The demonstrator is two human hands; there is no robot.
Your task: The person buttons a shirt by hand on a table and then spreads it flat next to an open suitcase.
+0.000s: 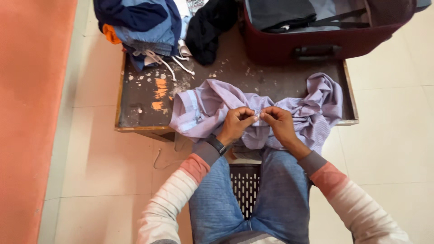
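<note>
Nearest the camera, at 6 o'clock, the person's blue-jeaned knees (253, 194) straddle a dark perforated plastic seat (245, 183). Striped sleeves run up from both lower corners toward the middle.

Left hand (235, 124), a dark watch (216, 144) on its wrist, pinches a fold of the lilac shirt (271, 110) between thumb and fingers. Right hand (278, 122) pinches the same fold; the fingertips of both hands meet at centre frame, closed narrowly on cloth. Whether a button sits between them cannot be told.

Shirt location: crumpled across the near edge of the low brown worktop (144, 99), its lower part hanging over that edge onto the knees, one sleeve bunched toward 2 o'clock.

Surroundings: at 11 o'clock, a heap of blue clothes (140, 25) with white drawstrings trailing on the worktop; at 12 o'clock, a black garment (205, 29) just beside the heap; at 1 o'clock, an open maroon suitcase (325, 45) with dark folded items inside, resting on the far part of the worktop. The suitcase and black garment stand behind the shirt, apart from the hands.

Edges and room: the worktop surface is paint-spattered and bare at 9 to 10 o'clock, left of the shirt. Its wooden rim shows along the left, near and right sides. Pale floor tiles (389, 113) lie open at 3 o'clock and at 8 o'clock. An orange wall (31, 113) fills the left margin.
</note>
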